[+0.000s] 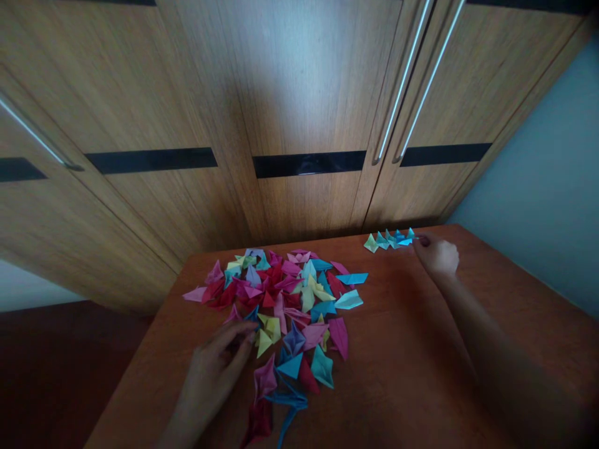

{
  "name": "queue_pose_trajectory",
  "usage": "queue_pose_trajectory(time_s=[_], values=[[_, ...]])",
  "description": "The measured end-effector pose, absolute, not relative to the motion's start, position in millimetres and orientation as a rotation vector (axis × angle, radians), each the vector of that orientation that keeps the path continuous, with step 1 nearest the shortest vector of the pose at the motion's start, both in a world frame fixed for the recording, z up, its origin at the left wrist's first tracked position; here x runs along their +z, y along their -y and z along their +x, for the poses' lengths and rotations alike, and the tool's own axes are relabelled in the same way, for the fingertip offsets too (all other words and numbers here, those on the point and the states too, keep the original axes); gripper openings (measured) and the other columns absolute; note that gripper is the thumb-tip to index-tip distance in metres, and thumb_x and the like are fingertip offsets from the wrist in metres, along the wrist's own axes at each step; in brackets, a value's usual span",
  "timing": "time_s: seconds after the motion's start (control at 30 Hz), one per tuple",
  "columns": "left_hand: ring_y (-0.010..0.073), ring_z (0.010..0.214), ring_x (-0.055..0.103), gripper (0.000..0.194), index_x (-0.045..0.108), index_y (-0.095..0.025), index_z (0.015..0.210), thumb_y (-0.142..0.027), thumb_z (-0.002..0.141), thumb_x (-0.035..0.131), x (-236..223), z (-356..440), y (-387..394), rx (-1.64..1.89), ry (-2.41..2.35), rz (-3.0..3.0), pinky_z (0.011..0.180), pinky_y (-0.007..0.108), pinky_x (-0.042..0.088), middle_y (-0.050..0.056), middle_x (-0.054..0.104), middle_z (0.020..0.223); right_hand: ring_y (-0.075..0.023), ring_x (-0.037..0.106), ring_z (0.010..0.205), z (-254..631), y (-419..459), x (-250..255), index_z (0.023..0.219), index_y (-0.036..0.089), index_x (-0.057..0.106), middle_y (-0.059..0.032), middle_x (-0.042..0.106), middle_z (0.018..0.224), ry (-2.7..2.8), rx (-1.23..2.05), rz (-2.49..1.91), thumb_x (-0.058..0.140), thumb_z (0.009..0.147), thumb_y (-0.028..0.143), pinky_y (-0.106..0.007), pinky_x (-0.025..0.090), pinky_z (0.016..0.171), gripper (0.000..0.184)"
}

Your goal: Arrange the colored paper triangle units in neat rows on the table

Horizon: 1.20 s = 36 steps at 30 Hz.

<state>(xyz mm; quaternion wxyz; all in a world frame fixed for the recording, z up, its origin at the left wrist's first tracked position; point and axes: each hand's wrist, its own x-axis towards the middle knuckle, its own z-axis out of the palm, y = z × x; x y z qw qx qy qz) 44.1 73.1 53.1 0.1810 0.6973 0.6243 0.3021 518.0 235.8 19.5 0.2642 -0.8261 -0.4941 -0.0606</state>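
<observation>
On table [388,362], left hand [216,357], at folded papers [271,288]

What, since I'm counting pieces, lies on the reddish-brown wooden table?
A multicoloured folded-paper pile and a mostly bluish folded-paper row; anything beneath the pile is hidden.

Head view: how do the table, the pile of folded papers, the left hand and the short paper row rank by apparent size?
1. Table
2. Pile of folded papers
3. Left hand
4. Short paper row
</observation>
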Motion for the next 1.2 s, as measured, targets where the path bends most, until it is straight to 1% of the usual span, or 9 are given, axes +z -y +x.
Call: queue_pose_trajectory(time_s=[0.17, 0.3, 0.37, 0.43, 0.5, 0.6, 0.67, 1.0, 1.2], values=[[0.0253, 0.102, 0.068, 0.030, 0.069, -0.032, 0.108, -0.041, 0.081, 0.059, 65, 50, -50, 0.588, -1.695, 2.180, 0.087, 0.033, 0.056, 0.003, 0.071, 0.115, -0.0212, 0.067, 0.078, 455, -193, 28, 0.103, 0.022, 0.070, -0.0045, 0.072, 0.085, 1.698, 0.190, -1.808, 0.054, 0.082, 0.037, -0.029, 0.049, 0.071, 0.030], [0.0324, 0.110, 0.064, 0.068, 0.056, -0.039, 0.129, -0.043, 0.063, 0.075, 57, 43, -18, 0.310, -1.753, 2.144, 0.091, 0.042, 0.054, 0.003, 0.062, 0.130, -0.0165, 0.065, 0.062, 409, -155, 36, 0.101, 0.021, 0.068, -0.0009, 0.069, 0.072, 2.056, 0.725, -1.542, 0.052, 0.083, 0.034, -0.025, 0.048, 0.057, 0.027], [0.0351, 0.109, 0.064, 0.077, 0.052, -0.037, 0.133, -0.041, 0.060, 0.076, 47, 37, -4, 0.220, -1.783, 2.105, 0.089, 0.044, 0.055, 0.006, 0.060, 0.132, -0.0147, 0.064, 0.056, 394, -138, 40, 0.107, 0.020, 0.064, 0.0005, 0.068, 0.067, 2.150, 1.021, -1.436, 0.053, 0.084, 0.033, -0.022, 0.046, 0.051, 0.028], [0.0349, 0.110, 0.063, 0.074, 0.052, -0.035, 0.134, -0.039, 0.063, 0.073, 38, 34, 4, 0.179, -1.805, 2.092, 0.088, 0.043, 0.055, 0.007, 0.059, 0.134, -0.0133, 0.061, 0.049, 383, -125, 43, 0.116, 0.020, 0.057, 0.0024, 0.067, 0.062, 2.185, 1.281, -1.384, 0.054, 0.084, 0.032, -0.020, 0.042, 0.044, 0.034], [0.0318, 0.108, 0.065, 0.060, 0.055, -0.033, 0.131, -0.034, 0.072, 0.064, 34, 36, 5, 0.185, -1.858, 2.086, 0.087, 0.042, 0.055, 0.006, 0.060, 0.133, -0.0122, 0.059, 0.046, 372, -116, 45, 0.114, 0.020, 0.055, 0.0037, 0.065, 0.061, 2.211, 1.413, -1.343, 0.057, 0.083, 0.030, -0.018, 0.040, 0.042, 0.033], [0.0281, 0.107, 0.066, 0.047, 0.057, -0.031, 0.128, -0.032, 0.081, 0.054, 36, 45, -3, 0.228, -1.875, 2.092, 0.087, 0.040, 0.056, 0.005, 0.063, 0.129, -0.0116, 0.060, 0.057, 354, -111, 44, 0.092, 0.020, 0.059, 0.0030, 0.065, 0.068, 2.238, 1.280, -1.277, 0.063, 0.078, 0.026, -0.018, 0.040, 0.049, 0.015], [0.0264, 0.106, 0.067, 0.044, 0.058, -0.031, 0.127, -0.032, 0.083, 0.053, 39, 50, -12, 0.278, -1.857, 2.107, 0.088, 0.039, 0.056, 0.005, 0.065, 0.127, -0.0113, 0.060, 0.063, 343, -110, 41, 0.085, 0.020, 0.059, 0.0031, 0.064, 0.072, 2.216, 1.145, -1.256, 0.063, 0.077, 0.023, -0.017, 0.039, 0.052, 0.010], [0.0225, 0.109, 0.065, 0.039, 0.061, -0.028, 0.120, -0.019, 0.083, 0.050, 37, 52, -35, 0.623, -1.731, 2.227, 0.094, 0.037, 0.053, 0.004, 0.066, 0.123, -0.0109, 0.058, 0.067, 334, -110, 31, 0.092, 0.019, 0.063, 0.0016, 0.064, 0.076, 2.073, 1.345, -1.138, 0.055, 0.083, 0.018, -0.018, 0.041, 0.056, 0.012], [0.0204, 0.095, 0.070, 0.022, 0.068, -0.028, 0.103, -0.028, 0.083, 0.058, 52, 49, -33, 0.810, -1.695, 2.046, 0.085, 0.029, 0.057, 0.002, 0.073, 0.106, -0.0103, 0.057, 0.067, 342, -115, 25, 0.096, 0.020, 0.065, 0.0017, 0.062, 0.076, 2.098, 1.354, -1.080, 0.052, 0.084, 0.017, -0.018, 0.041, 0.057, 0.018]])
